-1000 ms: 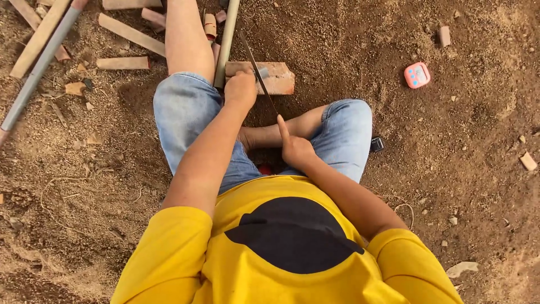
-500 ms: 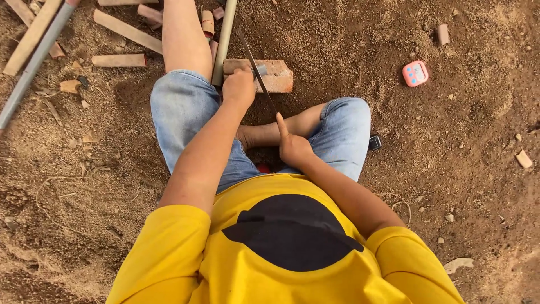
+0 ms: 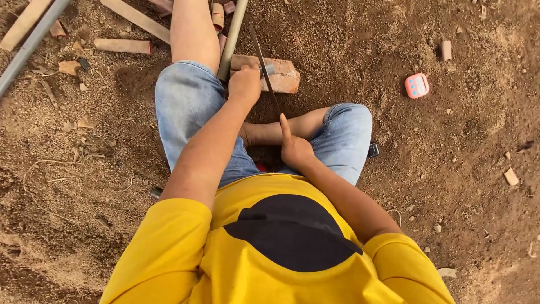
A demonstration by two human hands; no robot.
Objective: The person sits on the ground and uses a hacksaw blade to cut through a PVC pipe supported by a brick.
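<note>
At the far left a grey pipe (image 3: pixel 31 42) runs along the frame's edge, with wooden offcuts (image 3: pixel 122 45) scattered on the dirt (image 3: pixel 67 169) beside it — open ground lies below them. The left hand (image 3: pixel 244 84) is clenched around a grey-green pole (image 3: pixel 233 38), pressing it onto a brick (image 3: pixel 281 74) between the legs. The right hand (image 3: pixel 295 149) is closed on the handle of a thin saw blade (image 3: pixel 263 67), forefinger stretched along it; the blade crosses the pole at the brick. Further right, a pink timer (image 3: pixel 417 85) sits apart on bare soil.
</note>
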